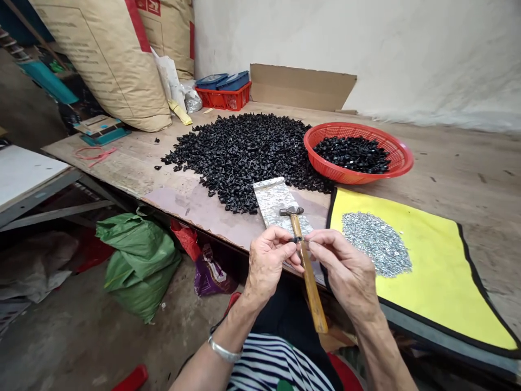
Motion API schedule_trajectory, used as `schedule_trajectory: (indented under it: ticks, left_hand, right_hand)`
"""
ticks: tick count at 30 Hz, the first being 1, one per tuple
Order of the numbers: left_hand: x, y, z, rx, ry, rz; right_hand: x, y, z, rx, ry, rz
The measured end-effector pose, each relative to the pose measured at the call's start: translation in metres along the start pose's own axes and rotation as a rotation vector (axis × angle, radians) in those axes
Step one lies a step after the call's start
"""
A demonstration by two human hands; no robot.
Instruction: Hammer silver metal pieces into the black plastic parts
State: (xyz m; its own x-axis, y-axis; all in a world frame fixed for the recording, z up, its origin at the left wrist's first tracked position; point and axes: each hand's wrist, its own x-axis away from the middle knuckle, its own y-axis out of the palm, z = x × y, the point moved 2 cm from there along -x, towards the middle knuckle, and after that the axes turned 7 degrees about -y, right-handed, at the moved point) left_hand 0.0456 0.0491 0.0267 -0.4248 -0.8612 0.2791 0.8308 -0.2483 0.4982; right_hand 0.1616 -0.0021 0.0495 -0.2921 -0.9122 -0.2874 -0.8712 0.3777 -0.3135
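Observation:
Between the thumb and finger of my left hand (pixel 266 263) is a small black plastic part (pixel 294 239). My right hand (pixel 350 269) is closed in a pinch right beside that part; whatever its fingertips hold is too small to make out. Below both hands lies a hammer (pixel 312 288), its head on a worn metal plate (pixel 274 201) and its wooden handle jutting past the table edge towards me. A large heap of similar black parts (pixel 248 152) spreads behind the plate. To the right, small silvery metal pieces (pixel 376 244) lie piled on a yellow cloth (pixel 435 266).
A red plastic basket (pixel 354 177) with black parts stands behind the cloth. Large paper sacks (pixel 101 60), a red crate (pixel 226 99) with blue boxes and a cardboard sheet (pixel 301 87) line the back. A green sack (pixel 136 260) sits on the floor at left.

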Motion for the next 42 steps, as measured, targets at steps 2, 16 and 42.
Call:
schedule_trajectory:
  ticks: [2,16,42]
  left_hand:
    - [0.001,0.000,0.001,-0.043,-0.010,-0.008]
    - [-0.001,0.000,0.000,-0.086,-0.027,0.001]
    - [0.002,-0.021,-0.001,-0.119,0.021,0.039]
  right_hand:
    - [-0.001,0.006,0.002,0.014,-0.029,0.007]
    - [-0.011,0.012,0.025,-0.324,0.212,0.091]
    - [-0.011,0.030,0.013,-0.551,0.493,0.092]
